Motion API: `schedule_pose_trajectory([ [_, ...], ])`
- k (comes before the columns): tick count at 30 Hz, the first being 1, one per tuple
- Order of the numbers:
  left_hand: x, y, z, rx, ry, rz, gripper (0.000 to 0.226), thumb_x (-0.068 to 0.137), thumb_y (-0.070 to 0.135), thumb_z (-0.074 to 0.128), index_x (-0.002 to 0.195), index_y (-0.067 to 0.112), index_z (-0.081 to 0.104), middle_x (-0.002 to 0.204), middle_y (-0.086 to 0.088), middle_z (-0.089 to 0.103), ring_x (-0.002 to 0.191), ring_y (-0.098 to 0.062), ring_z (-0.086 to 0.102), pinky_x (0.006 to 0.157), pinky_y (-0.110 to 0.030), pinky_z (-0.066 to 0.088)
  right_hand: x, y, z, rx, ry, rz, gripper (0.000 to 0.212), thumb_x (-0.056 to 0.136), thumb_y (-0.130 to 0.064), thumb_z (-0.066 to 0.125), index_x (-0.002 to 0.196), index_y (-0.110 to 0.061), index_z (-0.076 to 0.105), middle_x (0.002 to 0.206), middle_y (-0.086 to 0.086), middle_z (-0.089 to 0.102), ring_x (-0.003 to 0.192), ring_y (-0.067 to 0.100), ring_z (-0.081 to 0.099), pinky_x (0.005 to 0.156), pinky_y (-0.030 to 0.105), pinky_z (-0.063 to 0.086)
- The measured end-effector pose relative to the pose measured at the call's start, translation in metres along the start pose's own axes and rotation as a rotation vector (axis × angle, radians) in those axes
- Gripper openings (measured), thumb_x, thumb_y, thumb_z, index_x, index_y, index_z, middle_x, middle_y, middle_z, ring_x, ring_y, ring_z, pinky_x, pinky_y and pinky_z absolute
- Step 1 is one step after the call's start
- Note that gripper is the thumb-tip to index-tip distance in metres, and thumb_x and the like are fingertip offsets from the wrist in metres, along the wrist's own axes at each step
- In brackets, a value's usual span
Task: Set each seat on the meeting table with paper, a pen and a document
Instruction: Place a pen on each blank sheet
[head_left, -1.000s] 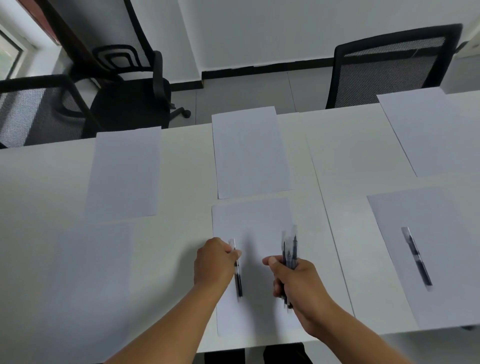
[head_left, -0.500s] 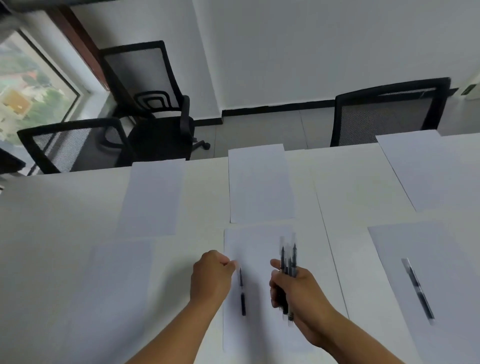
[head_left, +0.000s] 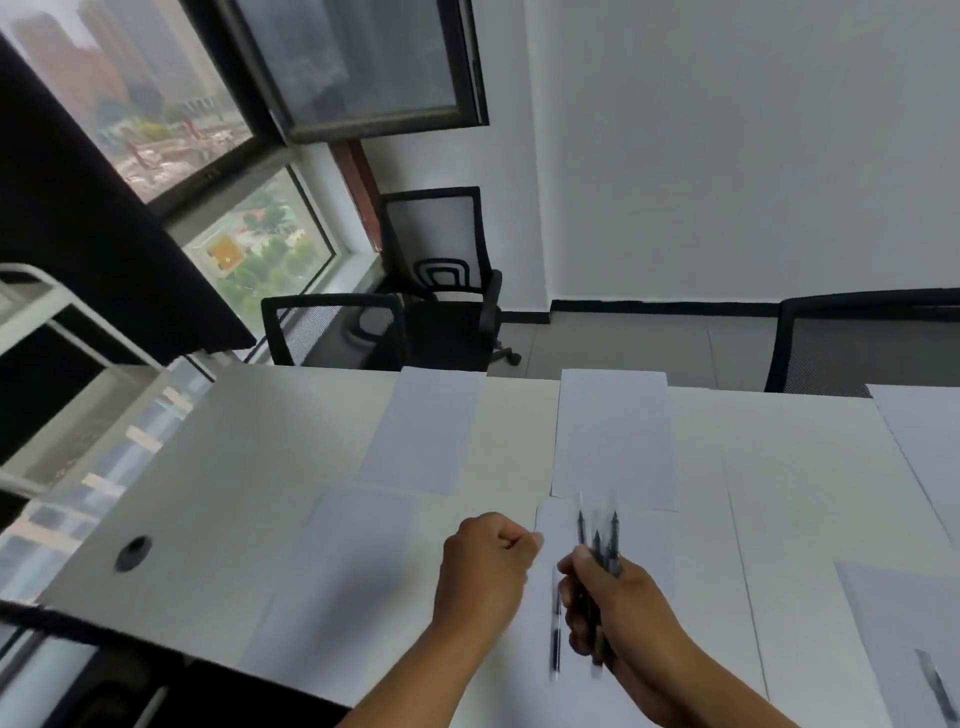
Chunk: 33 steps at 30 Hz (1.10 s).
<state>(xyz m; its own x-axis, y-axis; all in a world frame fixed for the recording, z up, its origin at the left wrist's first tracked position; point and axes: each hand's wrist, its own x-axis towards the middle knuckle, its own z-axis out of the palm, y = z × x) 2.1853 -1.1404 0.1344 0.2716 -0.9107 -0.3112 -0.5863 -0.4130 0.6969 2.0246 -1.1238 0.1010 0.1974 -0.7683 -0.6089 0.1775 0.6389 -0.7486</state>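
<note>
Left hand (head_left: 485, 564) now off the laid pen (head_left: 556, 631), right hand (head_left: 618, 608) still gripping pens (head_left: 597, 540)

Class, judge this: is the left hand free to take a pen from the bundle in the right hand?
Probably yes: the left hand is curled and holds nothing, close beside the pens sticking up from the right hand.

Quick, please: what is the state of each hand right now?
Left hand: fingers curled, holding nothing.
Right hand: grips a bundle of pens.
</note>
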Motion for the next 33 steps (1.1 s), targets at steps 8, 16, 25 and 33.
schedule_pose_trajectory([
  [8, -0.007, -0.023, -0.055, -0.051, 0.042, 0.057, 0.023, 0.101, 0.037, 0.072, 0.082, 0.023, 0.079, 0.077, 0.012, 0.077, 0.073, -0.006, 0.073, 0.068, -0.018, 0.055, -0.007, 0.012, 0.064, -0.019, -0.081, -0.036, 0.029, 0.111, -0.018, 0.051, 0.112, 0.003, 0.071, 0.079, 0.019, 0.065, 0.062, 0.031, 0.057, 0.06, 0.04, 0.042],
  [16, 0.002, -0.093, -0.116, -0.045, -0.079, 0.098, 0.039, 0.1, 0.031, 0.071, 0.066, 0.011, 0.069, 0.052, 0.006, 0.056, 0.051, -0.007, 0.047, 0.055, -0.017, 0.035, 0.0, 0.045, 0.158, -0.114, -0.059, -0.042, 0.025, 0.11, -0.014, 0.054, 0.108, 0.005, 0.071, 0.077, 0.022, 0.067, 0.066, 0.038, 0.068, 0.064, 0.043, 0.056],
  [25, 0.033, -0.167, -0.204, -0.174, -0.135, 0.062, 0.036, 0.098, 0.031, 0.074, 0.065, 0.016, 0.076, 0.054, 0.007, 0.06, 0.053, -0.003, 0.053, 0.057, -0.016, 0.042, 0.013, 0.072, 0.271, -0.159, 0.038, -0.056, 0.022, 0.106, -0.015, 0.061, 0.103, 0.002, 0.075, 0.074, 0.018, 0.067, 0.067, 0.035, 0.072, 0.071, 0.046, 0.064],
  [33, 0.052, -0.186, -0.223, -0.199, -0.085, 0.011, 0.035, 0.098, 0.033, 0.075, 0.067, 0.019, 0.08, 0.065, 0.002, 0.074, 0.062, -0.006, 0.07, 0.061, -0.019, 0.051, 0.027, 0.076, 0.296, -0.075, 0.057, -0.009, 0.025, 0.107, -0.021, 0.062, 0.108, -0.001, 0.076, 0.086, 0.016, 0.072, 0.082, 0.03, 0.077, 0.081, 0.049, 0.066],
])
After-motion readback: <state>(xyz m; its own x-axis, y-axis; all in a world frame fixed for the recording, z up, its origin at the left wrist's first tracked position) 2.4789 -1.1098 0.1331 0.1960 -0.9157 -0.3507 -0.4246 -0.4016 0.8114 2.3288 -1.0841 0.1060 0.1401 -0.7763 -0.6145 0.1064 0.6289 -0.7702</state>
